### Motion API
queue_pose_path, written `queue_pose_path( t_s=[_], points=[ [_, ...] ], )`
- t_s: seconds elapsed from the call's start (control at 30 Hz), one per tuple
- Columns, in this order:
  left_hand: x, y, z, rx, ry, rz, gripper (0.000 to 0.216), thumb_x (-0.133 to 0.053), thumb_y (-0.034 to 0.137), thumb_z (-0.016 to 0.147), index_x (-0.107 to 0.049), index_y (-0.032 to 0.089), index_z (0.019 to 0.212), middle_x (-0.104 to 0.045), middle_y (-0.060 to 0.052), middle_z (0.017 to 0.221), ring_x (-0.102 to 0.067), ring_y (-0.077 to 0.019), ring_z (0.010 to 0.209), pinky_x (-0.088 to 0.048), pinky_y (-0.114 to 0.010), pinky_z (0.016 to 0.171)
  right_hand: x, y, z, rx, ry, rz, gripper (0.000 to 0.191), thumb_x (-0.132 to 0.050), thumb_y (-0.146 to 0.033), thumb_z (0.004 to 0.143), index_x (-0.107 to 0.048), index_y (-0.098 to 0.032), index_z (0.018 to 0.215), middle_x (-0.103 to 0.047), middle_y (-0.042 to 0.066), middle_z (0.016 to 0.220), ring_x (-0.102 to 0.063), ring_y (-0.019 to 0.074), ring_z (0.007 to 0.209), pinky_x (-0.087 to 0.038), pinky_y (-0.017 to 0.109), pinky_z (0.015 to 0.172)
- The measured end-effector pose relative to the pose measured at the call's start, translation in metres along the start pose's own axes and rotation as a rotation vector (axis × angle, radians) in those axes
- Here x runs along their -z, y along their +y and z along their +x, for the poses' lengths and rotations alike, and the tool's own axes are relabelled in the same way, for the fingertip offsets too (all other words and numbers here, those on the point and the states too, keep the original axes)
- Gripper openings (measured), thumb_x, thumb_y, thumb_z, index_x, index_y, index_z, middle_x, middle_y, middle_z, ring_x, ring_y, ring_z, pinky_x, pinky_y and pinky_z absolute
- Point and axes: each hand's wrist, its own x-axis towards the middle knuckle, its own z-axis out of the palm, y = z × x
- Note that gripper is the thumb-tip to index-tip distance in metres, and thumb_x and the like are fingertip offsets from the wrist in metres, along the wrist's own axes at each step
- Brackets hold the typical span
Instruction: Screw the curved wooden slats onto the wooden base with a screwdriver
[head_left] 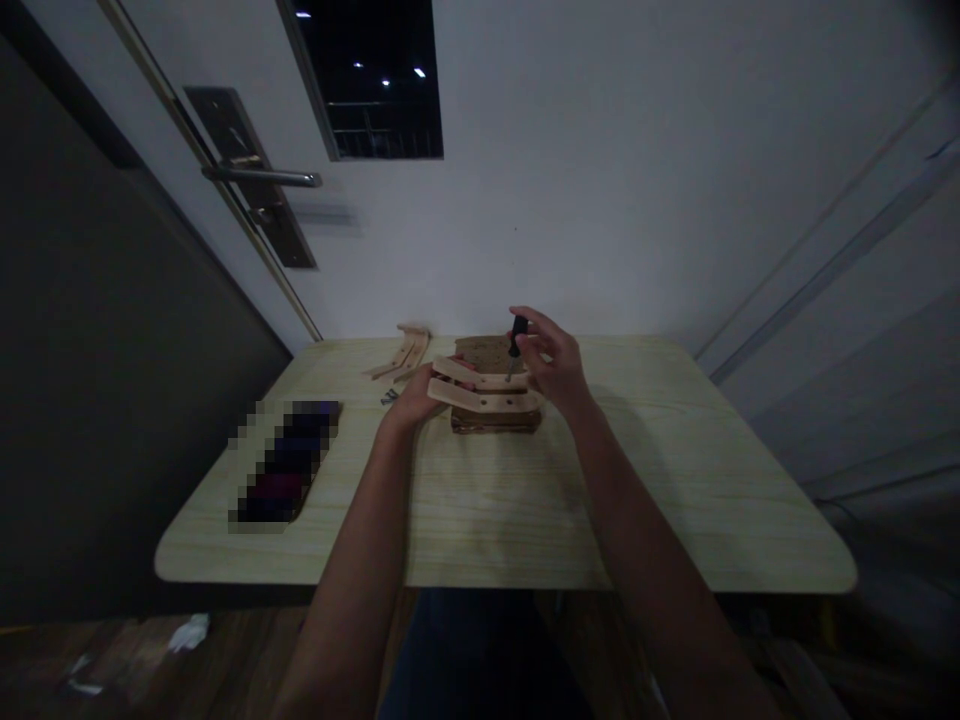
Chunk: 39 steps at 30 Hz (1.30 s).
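My right hand (pixel 553 358) is closed around the black handle of a screwdriver (pixel 517 335). The screwdriver stands nearly upright, its tip at the farther bar of an angled wooden piece (pixel 487 402) with two bent bars and dark holes. My left hand (pixel 415 396) grips the left end of that wooden piece; some of its fingers are hidden behind the bars. Beneath the piece is a brown cardboard block (pixel 495 424). Left of it, near my left hand, lie a few small metal screws (pixel 389 397), too small to make out well.
A similar angled wooden piece (pixel 405 355) lies at the back left of the pale wood-grain table (pixel 487 520). A dark, pixelated flat object (pixel 289 465) rests at the left. Behind the table stands a white door with a metal handle (pixel 262 177) and a window (pixel 375 80).
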Motion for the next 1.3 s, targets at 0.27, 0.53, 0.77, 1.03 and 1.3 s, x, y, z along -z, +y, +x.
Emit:
queue_pose_path(
  t_s=[0.27, 0.53, 0.77, 1.03, 1.3],
  points=[
    [0.001, -0.009, 0.004, -0.03, -0.028, -0.021, 0.051, -0.081, 0.044, 0.056, -0.073, 0.011, 0.093, -0.075, -0.012, 0.101, -0.068, -0.0299, 0.099, -0.055, -0.039, 0.086, -0.002, -0.004, 0.001, 0.045, -0.086, 0.038, 0.044, -0.048, -0.047, 0.094, -0.058, -0.025, 0.131, -0.066, 0.007, 0.128, -0.066, 0.0211, 0.111, -0.055, 0.042, 0.098],
    [0.0, 0.0, 0.0, -0.028, -0.04, -0.03, 0.051, -0.08, 0.046, 0.058, -0.073, 0.009, 0.093, -0.075, -0.012, 0.095, -0.07, -0.0275, 0.087, -0.055, -0.038, 0.082, -0.003, -0.003, 0.0, 0.035, -0.07, 0.025, 0.042, -0.049, -0.042, 0.094, -0.059, -0.025, 0.13, -0.066, 0.007, 0.129, -0.069, 0.0196, 0.102, -0.056, 0.04, 0.095],
    [0.001, -0.007, 0.004, -0.031, -0.02, -0.003, 0.05, -0.082, 0.045, 0.056, -0.073, 0.011, 0.092, -0.075, -0.013, 0.102, -0.068, -0.0306, 0.099, -0.053, -0.041, 0.09, -0.003, -0.004, 0.0, 0.041, -0.076, -0.005, 0.042, -0.046, -0.043, 0.095, -0.057, -0.026, 0.131, -0.066, 0.007, 0.127, -0.069, 0.0182, 0.095, -0.057, 0.04, 0.092],
    [0.002, -0.013, 0.004, -0.04, -0.025, -0.033, 0.041, -0.079, 0.037, 0.061, -0.072, 0.013, 0.094, -0.076, -0.009, 0.098, -0.069, -0.0267, 0.092, -0.055, -0.04, 0.087, -0.005, -0.003, 0.005, 0.131, -0.134, 0.007, 0.039, -0.046, -0.045, 0.096, -0.06, -0.026, 0.127, -0.066, 0.006, 0.127, -0.068, 0.0204, 0.105, -0.055, 0.04, 0.095],
    [0.001, -0.018, 0.004, -0.01, 0.031, 0.001, 0.05, -0.081, 0.042, 0.059, -0.072, 0.012, 0.098, -0.074, -0.012, 0.109, -0.069, -0.0287, 0.098, -0.054, -0.04, 0.091, -0.006, -0.005, 0.001, 0.107, -0.113, -0.012, 0.042, -0.046, -0.046, 0.095, -0.057, -0.026, 0.13, -0.064, 0.007, 0.13, -0.066, 0.0219, 0.11, -0.055, 0.041, 0.096]
  ],
)
